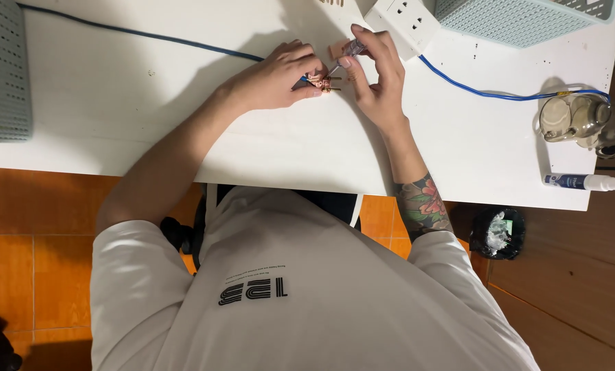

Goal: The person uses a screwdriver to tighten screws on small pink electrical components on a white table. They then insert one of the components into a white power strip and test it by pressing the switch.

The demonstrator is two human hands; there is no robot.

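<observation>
- Left hand (pixel 280 72) is down on the white tabletop (pixel 149 103), fingers closed around a small plug piece with brass prongs (pixel 323 84), pinning it in place near the far middle of the tabletop.
- Right hand (pixel 376 75) is curled around a small clear-handled screwdriver (pixel 345 56), fingers pinched tight on the handle, the tip angled down into the plug piece.
- The blue cable (pixel 149 38) runs in from the far left to the plug piece, and a blue stretch carries on to the right, past a white power strip (pixel 400 20).
- Doing this well, as I judge it: keep the plug piece pressed flat so it cannot roll, keep the driver in line with the screw, and turn with light pressure so the tip does not slip off onto the fingers.
- The cable looks slack on the left, which is good; a tug there could pull the wire out of its terminal.
- Whether the tip is seated in a screw head, I cannot tell; it is too small.
- Off to the right sit a smoky glass pot (pixel 582 120) and a white tube (pixel 585 182), well apart from the work.
</observation>
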